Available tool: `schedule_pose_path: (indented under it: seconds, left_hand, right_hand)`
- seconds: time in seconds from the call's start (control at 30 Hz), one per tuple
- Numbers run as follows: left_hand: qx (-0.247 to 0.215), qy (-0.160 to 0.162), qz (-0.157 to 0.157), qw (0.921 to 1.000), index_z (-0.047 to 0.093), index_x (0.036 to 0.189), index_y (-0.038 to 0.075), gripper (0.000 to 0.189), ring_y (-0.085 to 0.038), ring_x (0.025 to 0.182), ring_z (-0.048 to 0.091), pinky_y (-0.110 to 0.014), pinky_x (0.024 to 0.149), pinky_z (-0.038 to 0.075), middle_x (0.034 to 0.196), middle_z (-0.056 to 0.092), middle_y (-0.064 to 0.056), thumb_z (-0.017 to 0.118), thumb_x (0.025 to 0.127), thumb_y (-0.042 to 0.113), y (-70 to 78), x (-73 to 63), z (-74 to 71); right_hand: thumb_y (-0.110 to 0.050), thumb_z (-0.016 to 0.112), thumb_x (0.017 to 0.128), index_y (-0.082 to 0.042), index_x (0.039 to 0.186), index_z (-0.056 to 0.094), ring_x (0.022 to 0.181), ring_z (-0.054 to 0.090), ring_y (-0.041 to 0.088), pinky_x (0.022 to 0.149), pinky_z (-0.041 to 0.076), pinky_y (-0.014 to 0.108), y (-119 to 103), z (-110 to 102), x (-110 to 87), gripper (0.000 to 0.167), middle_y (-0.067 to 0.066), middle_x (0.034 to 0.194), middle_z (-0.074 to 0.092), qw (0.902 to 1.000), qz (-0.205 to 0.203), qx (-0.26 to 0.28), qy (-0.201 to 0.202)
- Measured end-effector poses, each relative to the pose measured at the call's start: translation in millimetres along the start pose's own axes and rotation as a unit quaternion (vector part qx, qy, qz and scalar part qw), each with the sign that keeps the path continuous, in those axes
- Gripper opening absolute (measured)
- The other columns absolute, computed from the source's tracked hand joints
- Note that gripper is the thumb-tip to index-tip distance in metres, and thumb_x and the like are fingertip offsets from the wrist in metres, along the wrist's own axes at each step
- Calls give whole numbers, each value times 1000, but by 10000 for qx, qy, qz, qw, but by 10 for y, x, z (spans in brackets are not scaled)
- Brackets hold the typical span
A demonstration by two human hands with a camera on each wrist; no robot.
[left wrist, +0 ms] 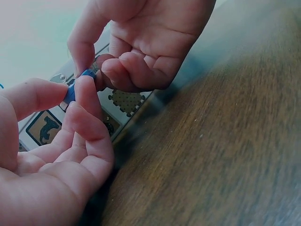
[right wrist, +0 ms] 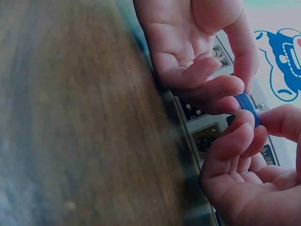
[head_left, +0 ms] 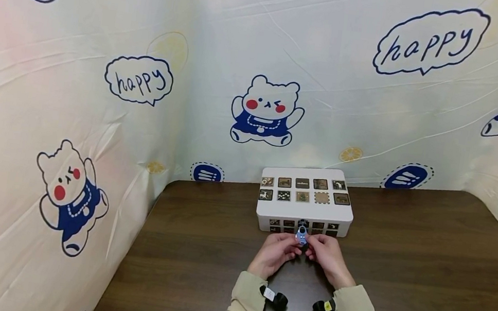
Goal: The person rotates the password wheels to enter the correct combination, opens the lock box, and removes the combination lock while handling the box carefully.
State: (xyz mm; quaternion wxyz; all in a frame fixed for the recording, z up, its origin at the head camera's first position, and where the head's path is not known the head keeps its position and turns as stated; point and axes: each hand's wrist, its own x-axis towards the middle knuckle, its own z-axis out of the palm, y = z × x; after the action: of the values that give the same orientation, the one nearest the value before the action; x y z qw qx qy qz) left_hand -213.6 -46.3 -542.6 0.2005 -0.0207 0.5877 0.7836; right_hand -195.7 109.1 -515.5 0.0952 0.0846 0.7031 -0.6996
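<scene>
While both hands, left hand (head_left: pixel 275 251) and right hand (head_left: pixel 327 253), pinch what looks like a small blue padlock (head_left: pixel 301 234) at its front, the white box (head_left: pixel 304 199) on the counter (head_left: pixel 402 278) is shut, seemingly not yet opened.

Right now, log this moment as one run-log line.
left hand: pinches small blue padlock | right hand: pinches same padlock | padlock: at front of white picture-tiled box | surface: dark wooden table

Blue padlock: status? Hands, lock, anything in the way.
Left hand and right hand both pinch the blue padlock. Lock sits at the front of the white box. Wooden table around the hands shows no obstruction.
</scene>
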Motion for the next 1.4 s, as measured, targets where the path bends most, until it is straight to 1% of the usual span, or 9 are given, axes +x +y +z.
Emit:
schedule_pose_path:
  seconds: [0.3,0.4,0.57,0.8,0.93,1.13,1.4]
  left_hand:
    - [-43,18,-22,10000,63,107,-6,20,-8,67,61,-19,61,48,86,65,-1,57,94,7,-4,-11,-2]
    - [-49,15,-27,10000,63,108,-6,20,-7,67,61,-19,61,48,86,65,-1,57,94,7,-7,-14,-3]
    - [-51,15,-22,10000,63,107,-6,20,-7,66,61,-19,60,48,84,65,-1,59,93,8,-9,-11,-3]
    - [-62,-11,1,10000,63,107,-6,20,-6,66,60,-19,60,47,83,66,-1,59,93,9,-2,-6,-1]
    - [-51,-11,-2,10000,64,107,-5,21,-6,66,60,-19,61,47,83,65,0,60,93,9,1,-4,0]
    - [-65,-1,-5,10000,64,107,-5,20,-6,66,60,-19,60,48,83,66,0,59,93,8,5,-9,4]
    - [-60,16,-16,10000,64,108,-5,21,-7,67,60,-19,61,48,84,66,0,59,93,9,-7,-7,4]
  right_hand:
    - [-14,53,97,10,98,61,60,54,7,55,49,19,-6,7,-9,25,2,68,58,10000,42,66,7]
    - [-15,51,98,8,94,60,58,54,7,54,49,19,-14,11,-21,25,1,68,56,9997,139,216,19]
    - [-21,47,100,3,86,57,57,54,7,54,50,20,-7,7,-13,30,1,67,54,9987,332,387,22]
    - [-24,47,101,1,84,56,56,55,8,54,50,21,19,9,14,31,0,65,53,9980,416,474,-39]
    - [-24,49,100,-1,83,56,56,55,8,53,50,21,22,20,20,30,-1,65,53,9981,443,431,-49]
    - [-23,52,98,-1,79,57,56,55,8,54,49,20,25,18,23,30,-1,63,54,9990,355,253,6]
    - [-23,54,98,3,86,61,57,54,7,54,49,20,22,16,15,29,-1,63,56,9998,161,45,47]
